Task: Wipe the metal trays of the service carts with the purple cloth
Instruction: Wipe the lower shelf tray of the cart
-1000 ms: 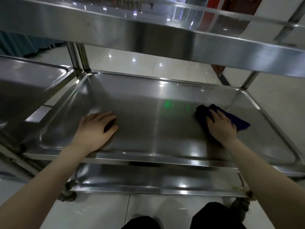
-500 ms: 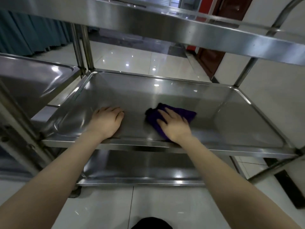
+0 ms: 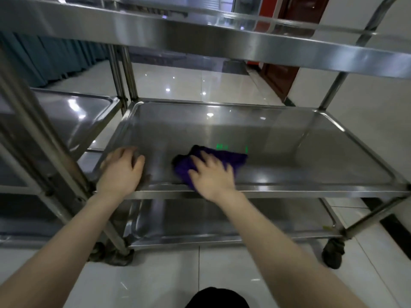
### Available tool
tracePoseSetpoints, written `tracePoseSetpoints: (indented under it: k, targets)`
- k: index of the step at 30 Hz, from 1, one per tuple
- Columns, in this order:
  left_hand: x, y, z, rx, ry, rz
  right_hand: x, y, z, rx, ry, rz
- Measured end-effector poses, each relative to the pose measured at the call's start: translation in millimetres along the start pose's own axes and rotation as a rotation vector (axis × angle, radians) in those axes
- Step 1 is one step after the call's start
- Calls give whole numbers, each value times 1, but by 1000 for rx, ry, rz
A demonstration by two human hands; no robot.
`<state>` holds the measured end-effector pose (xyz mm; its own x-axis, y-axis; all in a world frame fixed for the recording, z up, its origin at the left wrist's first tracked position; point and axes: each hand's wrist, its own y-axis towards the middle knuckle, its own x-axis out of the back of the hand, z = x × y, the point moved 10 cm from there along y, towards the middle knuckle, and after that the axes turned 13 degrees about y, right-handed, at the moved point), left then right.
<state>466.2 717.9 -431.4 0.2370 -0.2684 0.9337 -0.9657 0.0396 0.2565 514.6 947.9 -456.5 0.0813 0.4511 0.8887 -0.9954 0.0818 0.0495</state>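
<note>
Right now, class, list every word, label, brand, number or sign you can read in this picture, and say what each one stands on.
No text here can be read.
Green glowing marks reflected in the shiny steel middle tray, just beyond the crumpled purple cloth: possibly a lit sign, too blurred to read.

Glossy white floor tiles, a teal curtain at the left, a red-brown door beside a white wall
</note>
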Motion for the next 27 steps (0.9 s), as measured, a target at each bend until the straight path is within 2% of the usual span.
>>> tracePoseSetpoints:
  k: [2,5,8,13,16,19,22,24,27]
  targets:
    - [1,1,1,-23,-25,21,-27,6,48,66,33,72]
    - [-1,3,15,-48,26,77,-23,6,49,85,70,78]
    - [-2,-2,12,-101,111,54,10,-5,-2,-6,45,-23]
    - [-7,-1,14,-39,52,111,72,-40,-114,-281,-44,-178]
    - [-5,0,16,1,8,91,75,-48,-128,-369,-32,-175]
    - [-1,-1,21,64,-81,65,45,-28,-69,-217,-63,-133]
    - [5,0,23,93,-220,37,-12,6,32,8,-33,-29]
    - [8,0,24,97,-298,23,-47,21,90,97,13,67]
    - [10,-1,20,40,-283,38,-63,27,117,174,45,142]
